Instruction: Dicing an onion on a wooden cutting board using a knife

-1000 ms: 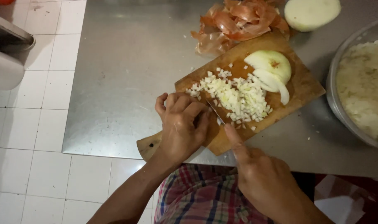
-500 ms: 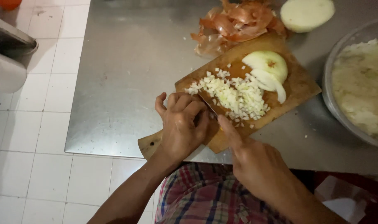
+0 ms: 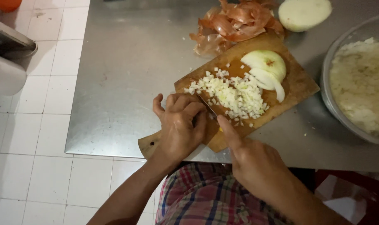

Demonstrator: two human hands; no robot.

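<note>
A steel table over white floor tiles, seen from above. At the centre, the left hand curls closed with knuckles up, pressing something hidden beneath it at the near end of a wooden cutting board. Just to its right, the right hand grips a knife, forefinger laid along the spine; only a short stretch of blade shows, touching the left fingers.

At one o'clock from the hands lies a heap of diced onion, then a peeled onion half with loose slices. Onion skins sit at twelve o'clock, and a metal bowl of chopped onion at three o'clock.

The likely risk is a nick — the blade runs against the curled fingers. The board's handle end overhangs the table's near edge, so hard pressing could tip it. Open room lies at nine to eleven o'clock; the right is crowded.
</note>
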